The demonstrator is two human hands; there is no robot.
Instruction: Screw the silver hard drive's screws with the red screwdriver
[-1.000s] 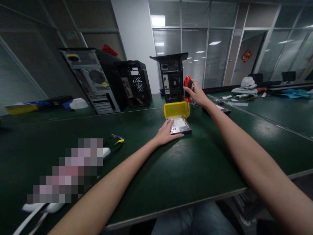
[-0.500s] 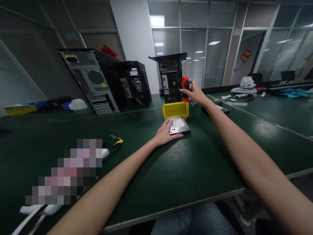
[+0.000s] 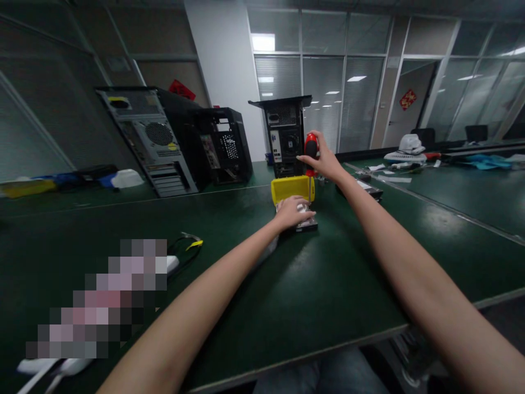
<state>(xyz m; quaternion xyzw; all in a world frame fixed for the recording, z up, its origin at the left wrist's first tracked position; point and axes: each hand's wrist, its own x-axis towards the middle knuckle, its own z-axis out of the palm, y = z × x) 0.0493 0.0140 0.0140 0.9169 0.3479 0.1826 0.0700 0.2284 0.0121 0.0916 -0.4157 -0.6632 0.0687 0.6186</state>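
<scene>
A silver and black hard drive (image 3: 309, 225) lies flat on the green table. My left hand (image 3: 289, 213) reaches over its top and holds it, covering much of the surface, with the thumb toward the right side. Above the drive, my right hand (image 3: 327, 162) is closed around the handle of a red and black screwdriver (image 3: 311, 146). The screwdriver stands upright, its shaft pointing down at the drive's far right part. Whether the tip touches a screw is too small to tell. Just behind the drive stands an open yellow case (image 3: 291, 189).
Three black computer cases stand at the back: a large one (image 3: 158, 134), a smaller opened one (image 3: 227, 145) and one in the middle (image 3: 283, 137). Another drive-like unit (image 3: 368, 189) lies right of my right forearm. A cable with a yellow tag (image 3: 194, 244) lies left.
My left hand has shifted from the drive's left and near edges to over its top. The screwdriver stays upright in my right hand over the drive.
</scene>
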